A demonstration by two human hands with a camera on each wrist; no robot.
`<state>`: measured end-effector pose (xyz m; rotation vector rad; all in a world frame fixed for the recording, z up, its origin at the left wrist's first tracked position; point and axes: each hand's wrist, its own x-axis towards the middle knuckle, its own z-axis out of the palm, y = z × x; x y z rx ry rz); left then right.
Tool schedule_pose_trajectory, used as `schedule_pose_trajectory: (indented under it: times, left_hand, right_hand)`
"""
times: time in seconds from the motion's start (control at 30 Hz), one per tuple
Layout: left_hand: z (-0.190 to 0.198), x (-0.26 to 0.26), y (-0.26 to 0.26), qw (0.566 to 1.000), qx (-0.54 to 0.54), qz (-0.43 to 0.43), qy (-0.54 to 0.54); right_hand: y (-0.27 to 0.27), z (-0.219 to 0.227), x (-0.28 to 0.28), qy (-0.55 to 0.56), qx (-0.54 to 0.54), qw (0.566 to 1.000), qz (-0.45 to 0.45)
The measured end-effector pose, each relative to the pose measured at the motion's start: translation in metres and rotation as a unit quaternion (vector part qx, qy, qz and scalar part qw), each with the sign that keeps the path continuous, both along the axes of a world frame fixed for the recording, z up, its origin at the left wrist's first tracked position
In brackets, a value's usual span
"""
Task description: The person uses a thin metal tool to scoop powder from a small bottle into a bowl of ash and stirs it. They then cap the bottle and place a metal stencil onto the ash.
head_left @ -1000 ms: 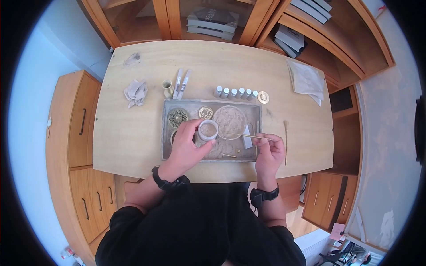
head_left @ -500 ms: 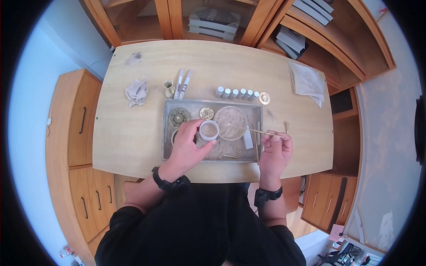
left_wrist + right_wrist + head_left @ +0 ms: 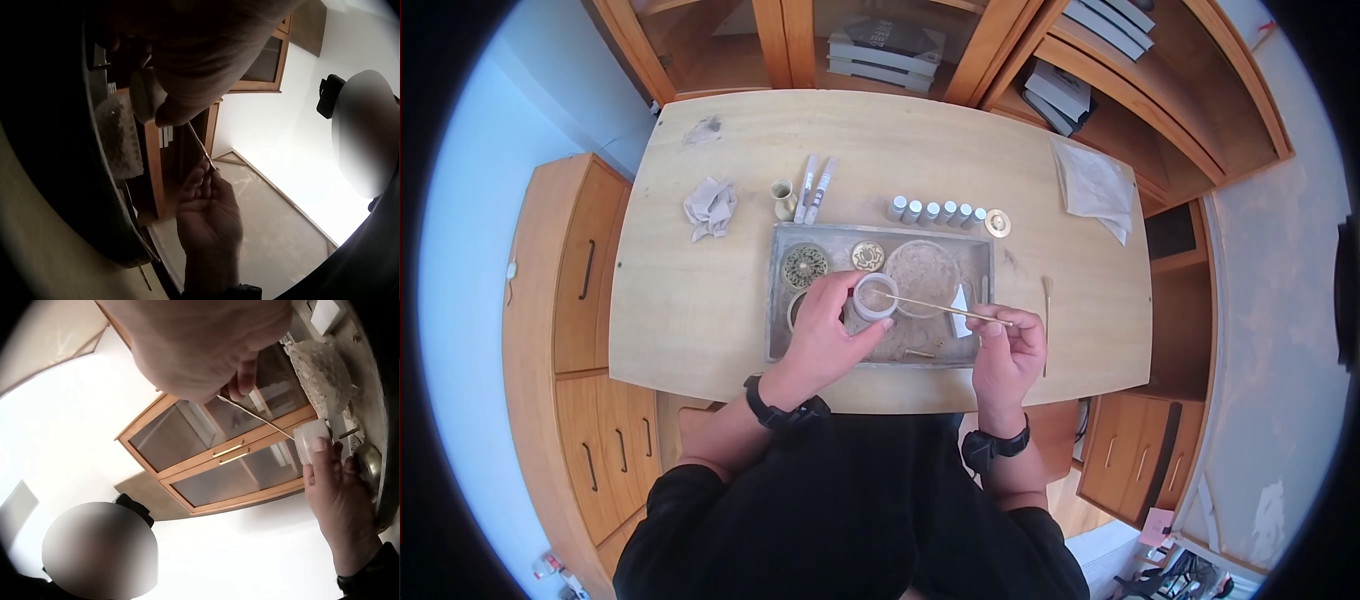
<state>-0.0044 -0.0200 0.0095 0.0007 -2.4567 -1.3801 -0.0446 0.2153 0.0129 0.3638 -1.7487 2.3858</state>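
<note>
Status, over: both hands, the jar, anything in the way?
Left grip holds pale jar. Right grip pinches thin golden stick, tip at jar's mouth. No obstruction seen between them.

Around my left hand (image 3: 820, 330) and right hand (image 3: 1006, 355), soft, even light covers the tabletop (image 3: 690, 310), whose edges bow toward black corners. Seen from its own wrist, my left hand is dim, nearly a silhouette; beyond my right hand, glare washes out the white wall or ceiling (image 3: 256, 550), and fine detail looks soft.
</note>
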Motion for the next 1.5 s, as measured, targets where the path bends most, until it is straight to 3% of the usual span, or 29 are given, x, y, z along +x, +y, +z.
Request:
schedule_pose_trajectory:
  times: [0.27,0.37,0.57,1.07,1.27,1.37,1.5]
  left_hand:
    - [-0.001,0.000,0.000,1.000,0.003,-0.003,0.011]
    - [0.000,0.001,0.000,1.000,0.003,-0.003,0.011]
    - [0.000,0.000,0.000,1.000,0.001,-0.001,0.012]
    - [-0.001,-0.001,-0.002,1.000,-0.001,-0.002,0.014]
    - [-0.002,-0.001,-0.002,1.000,-0.006,-0.004,0.013]
    - [-0.002,-0.001,0.000,1.000,-0.005,-0.003,0.011]
    - [-0.002,0.000,0.000,1.000,-0.003,-0.007,0.007]
  right_hand:
    - [0.019,-0.007,-0.008,0.000,-0.085,0.994,-0.062]
    - [0.029,-0.009,-0.014,-0.076,-0.024,0.994,-0.077]
    - [0.033,-0.017,-0.014,-0.075,0.018,0.994,-0.081]
    - [0.025,-0.013,-0.017,-0.115,-0.009,0.991,-0.068]
    - [0.020,0.003,-0.021,-0.083,-0.128,0.987,-0.046]
    - [0.015,0.008,-0.020,-0.051,-0.135,0.989,-0.019]
    - [0.000,0.006,-0.011,-0.015,-0.058,0.998,0.004]
